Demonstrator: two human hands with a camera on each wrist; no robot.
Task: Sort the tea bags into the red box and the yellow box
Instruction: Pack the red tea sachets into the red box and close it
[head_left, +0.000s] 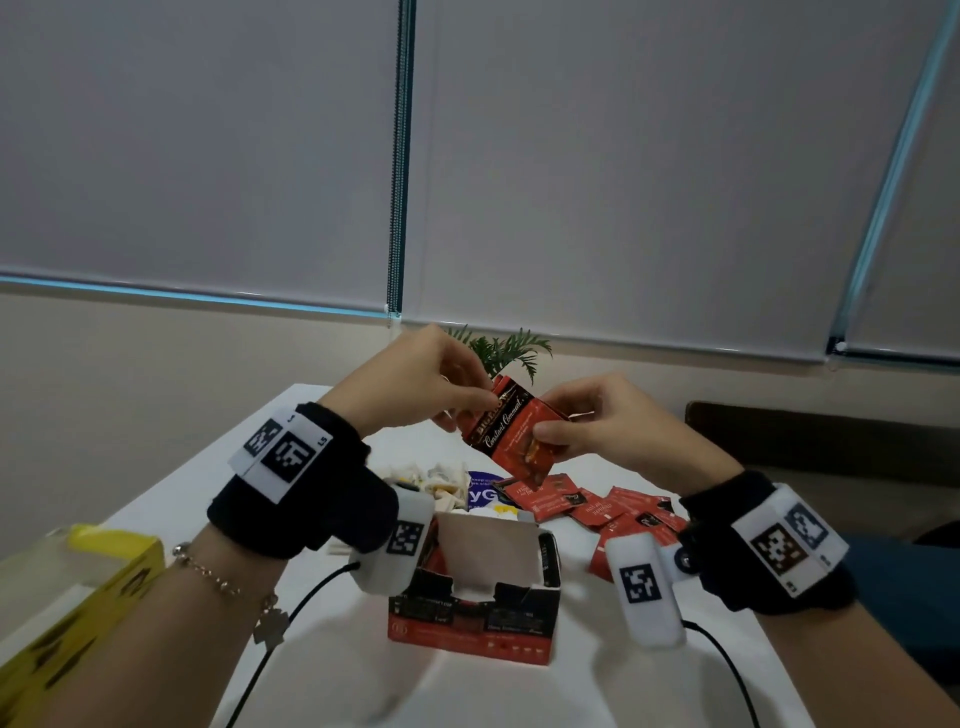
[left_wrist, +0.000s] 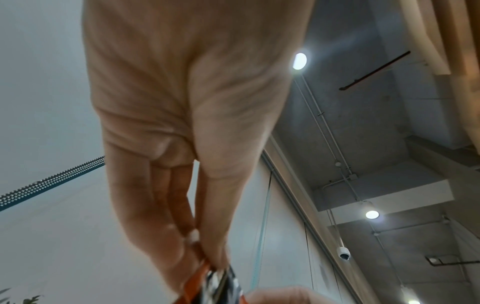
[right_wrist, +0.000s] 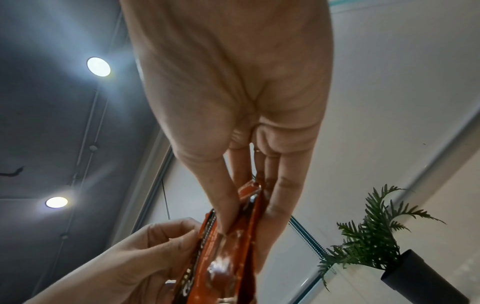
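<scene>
Both hands hold a small stack of red tea bags up above the table. My left hand pinches its upper left edge; in the left wrist view the left hand nips the red tea bags. My right hand grips the stack's right side, thumb on the front, and in the right wrist view the right hand clasps the red tea bags. The open red box stands below, near the front. The yellow box lies at the left edge.
More red tea bags lie scattered on the white table at the right. A heap of pale tea bags sits behind the red box beside a blue round label. A potted green plant stands at the table's far edge.
</scene>
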